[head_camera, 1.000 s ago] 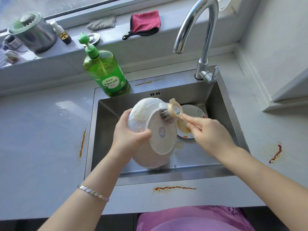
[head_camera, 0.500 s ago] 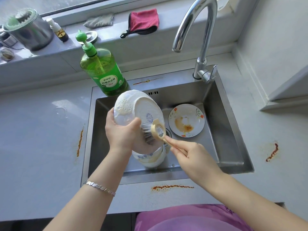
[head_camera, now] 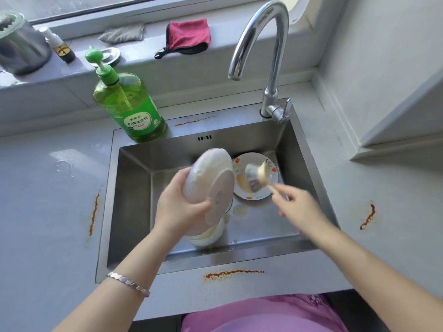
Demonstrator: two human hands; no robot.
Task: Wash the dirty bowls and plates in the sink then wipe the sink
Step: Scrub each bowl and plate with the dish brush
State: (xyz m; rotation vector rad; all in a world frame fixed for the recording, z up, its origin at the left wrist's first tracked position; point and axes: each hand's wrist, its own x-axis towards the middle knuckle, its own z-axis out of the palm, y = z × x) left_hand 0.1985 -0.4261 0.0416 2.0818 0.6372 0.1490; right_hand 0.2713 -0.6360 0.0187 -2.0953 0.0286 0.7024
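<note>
Over the steel sink (head_camera: 134, 200), my left hand (head_camera: 178, 209) grips a soapy white bowl (head_camera: 211, 180), tilted with its underside facing right. A dish brush (head_camera: 257, 176) with a pale handle is held by my right hand (head_camera: 297, 207), a little to the right of the bowl and apart from it. Both are blurred by motion. A dirty plate (head_camera: 271, 188) with a flower pattern and brown residue lies on the sink floor behind the brush. Another white bowl (head_camera: 208, 236) sits in the sink under the held one.
A green dish soap bottle (head_camera: 129, 106) stands at the sink's back left corner. The faucet (head_camera: 271, 56) arches over the back right. A red cloth (head_camera: 189, 35) and a grey cloth (head_camera: 122, 32) lie on the sill. Orange-brown stains (head_camera: 233, 273) streak the counter.
The brush has left the bowl's underside and swung right, over the dirty plate. My left hand has moved the bowl right and turned it more on edge.
</note>
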